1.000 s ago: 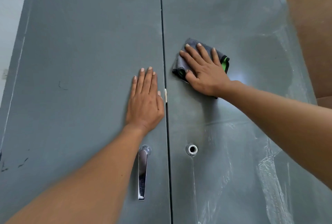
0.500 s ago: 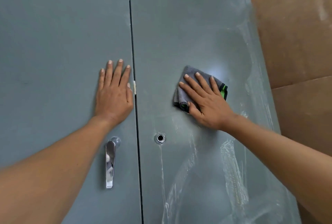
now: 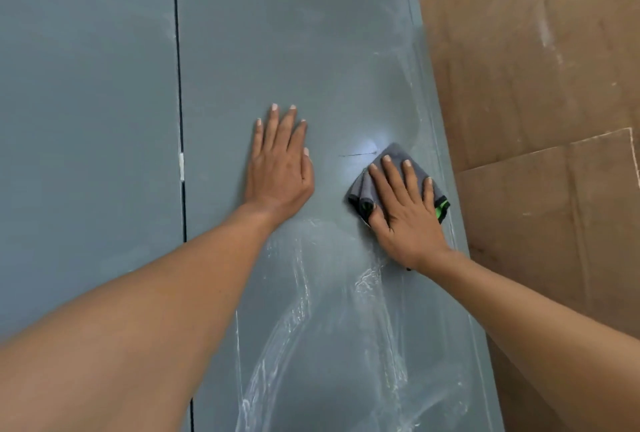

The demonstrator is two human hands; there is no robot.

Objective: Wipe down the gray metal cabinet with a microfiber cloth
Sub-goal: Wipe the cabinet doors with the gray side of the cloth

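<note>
The folded gray microfiber cloth with a green edge (image 3: 367, 185) lies flat against the right-hand door of the tall gray metal cabinet (image 3: 311, 33), close to that door's outer edge. The right hand (image 3: 405, 213) presses it there with fingers straight and spread, the thumb at the cloth's 7 o'clock corner, pinching nothing. At the cloth's 9 o'clock the left hand (image 3: 278, 168) rests open and flat on the same door, bracing. The wiping pass seems to be midway: whitish streaks (image 3: 298, 293) sprawl toward 6 o'clock, so the next stroke probably calls for steady pressure downward over them. A brown board (image 3: 526, 68) stands at 3 o'clock.
</note>
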